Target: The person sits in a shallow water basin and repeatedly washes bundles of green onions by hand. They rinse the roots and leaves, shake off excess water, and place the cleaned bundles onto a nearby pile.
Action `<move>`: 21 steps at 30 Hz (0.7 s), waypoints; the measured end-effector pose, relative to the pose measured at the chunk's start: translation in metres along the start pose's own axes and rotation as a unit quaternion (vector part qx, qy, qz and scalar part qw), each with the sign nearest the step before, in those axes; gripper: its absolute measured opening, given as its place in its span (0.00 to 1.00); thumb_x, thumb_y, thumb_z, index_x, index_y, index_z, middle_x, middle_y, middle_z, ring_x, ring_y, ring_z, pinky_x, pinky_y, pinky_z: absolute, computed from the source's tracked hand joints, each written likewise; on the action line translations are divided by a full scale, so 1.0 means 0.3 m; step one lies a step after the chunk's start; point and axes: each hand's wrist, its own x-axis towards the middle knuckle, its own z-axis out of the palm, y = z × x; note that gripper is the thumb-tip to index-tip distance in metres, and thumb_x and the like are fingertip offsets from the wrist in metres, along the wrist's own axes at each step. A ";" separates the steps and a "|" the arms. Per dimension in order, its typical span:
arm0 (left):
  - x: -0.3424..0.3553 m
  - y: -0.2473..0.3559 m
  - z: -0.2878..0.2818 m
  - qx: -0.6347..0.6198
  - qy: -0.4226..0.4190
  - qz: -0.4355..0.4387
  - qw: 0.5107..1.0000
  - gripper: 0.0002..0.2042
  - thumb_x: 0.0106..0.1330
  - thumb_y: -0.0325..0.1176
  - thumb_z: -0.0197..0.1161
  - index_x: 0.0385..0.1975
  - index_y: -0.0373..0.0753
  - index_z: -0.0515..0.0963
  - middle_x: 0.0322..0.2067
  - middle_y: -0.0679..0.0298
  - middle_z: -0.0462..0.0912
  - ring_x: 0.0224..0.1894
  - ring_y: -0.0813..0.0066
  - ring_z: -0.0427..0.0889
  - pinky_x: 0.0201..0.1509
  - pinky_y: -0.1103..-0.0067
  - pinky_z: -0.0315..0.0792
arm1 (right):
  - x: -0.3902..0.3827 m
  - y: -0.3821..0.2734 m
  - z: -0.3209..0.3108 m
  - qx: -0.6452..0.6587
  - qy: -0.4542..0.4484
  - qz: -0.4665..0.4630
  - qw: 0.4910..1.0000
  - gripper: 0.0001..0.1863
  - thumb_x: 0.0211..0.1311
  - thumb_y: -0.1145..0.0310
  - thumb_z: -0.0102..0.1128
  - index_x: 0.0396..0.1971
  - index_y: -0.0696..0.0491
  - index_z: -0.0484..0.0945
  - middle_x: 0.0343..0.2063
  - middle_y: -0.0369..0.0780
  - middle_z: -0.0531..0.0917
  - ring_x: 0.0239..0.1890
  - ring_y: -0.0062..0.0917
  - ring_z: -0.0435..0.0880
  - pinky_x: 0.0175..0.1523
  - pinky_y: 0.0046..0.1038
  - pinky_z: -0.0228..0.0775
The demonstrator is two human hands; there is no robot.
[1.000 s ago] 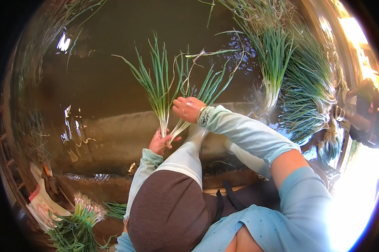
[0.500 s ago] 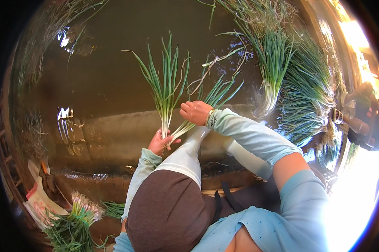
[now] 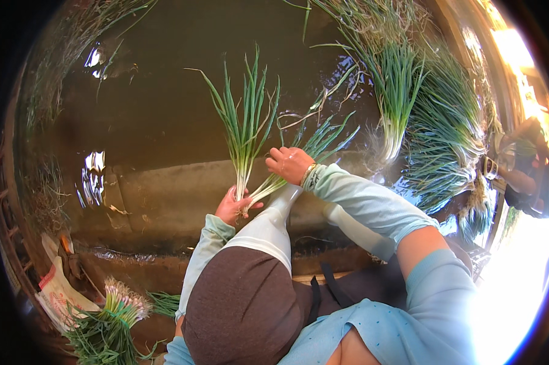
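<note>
My left hand (image 3: 229,207) is closed around the white root ends of green spring onions (image 3: 244,146), whose leaves fan upward over brown water. A second, slimmer bunch of spring onions (image 3: 321,141) slants up to the right from the same hand. My right hand (image 3: 290,165) lies over the middle of that slimmer bunch with its fingers curled round the stalks; the fingertips are partly hidden. Wilted yellowish leaves (image 3: 314,106) float just beyond the slimmer bunch.
Piled spring onions (image 3: 444,131) lie at the right, with another bunch (image 3: 396,103) beside them. A tied bundle (image 3: 123,304) and a white sack (image 3: 61,292) sit at lower left. Loose leaves (image 3: 61,61) float at far left. Another person (image 3: 524,164) is at the right edge.
My right hand has shifted slightly to the right along the slimmer bunch. The larger bunch's leaves have swung a little to the right, while my left hand stays nearly in place.
</note>
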 end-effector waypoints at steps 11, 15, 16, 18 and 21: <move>0.005 0.039 0.040 0.014 -0.019 0.023 0.999 0.14 0.63 0.25 0.58 0.43 0.37 0.62 0.38 0.57 0.74 0.39 0.61 0.84 0.21 0.86 0.73 | -0.006 0.004 0.040 -0.160 0.029 0.067 0.984 0.07 0.49 0.69 0.51 0.29 0.54 0.71 0.29 0.39 0.73 0.31 0.26 0.74 0.28 0.24 0.70; -0.009 0.044 0.026 0.021 0.004 0.007 1.000 0.15 0.62 0.26 0.59 0.44 0.36 0.61 0.39 0.57 0.73 0.40 0.60 0.84 0.22 0.85 0.72 | 0.007 0.232 -0.076 -0.205 -0.033 0.364 0.908 0.12 0.55 0.70 0.51 0.39 0.56 0.74 0.38 0.41 0.77 0.36 0.30 0.78 0.32 0.27 0.77; -0.015 0.042 0.023 0.032 0.027 -0.010 0.999 0.15 0.62 0.26 0.59 0.45 0.35 0.61 0.39 0.57 0.73 0.40 0.60 0.84 0.22 0.85 0.72 | 0.002 0.274 -0.110 -0.128 0.011 0.466 0.875 0.12 0.56 0.70 0.53 0.41 0.54 0.74 0.40 0.40 0.75 0.38 0.31 0.79 0.33 0.29 0.78; -0.012 0.041 0.026 0.016 0.001 -0.001 1.000 0.17 0.62 0.26 0.60 0.47 0.34 0.61 0.39 0.57 0.73 0.41 0.60 0.83 0.22 0.85 0.72 | 0.005 0.289 -0.157 -0.123 0.116 0.420 0.891 0.12 0.56 0.69 0.54 0.41 0.53 0.74 0.41 0.39 0.74 0.40 0.30 0.80 0.33 0.29 0.79; 0.005 0.034 0.047 0.004 -0.023 0.005 1.000 0.17 0.62 0.28 0.60 0.46 0.34 0.62 0.40 0.57 0.73 0.40 0.61 0.84 0.22 0.85 0.72 | 0.069 0.173 -0.132 0.022 0.175 0.214 0.961 0.15 0.53 0.68 0.60 0.42 0.50 0.71 0.47 0.36 0.73 0.40 0.33 0.81 0.39 0.31 0.78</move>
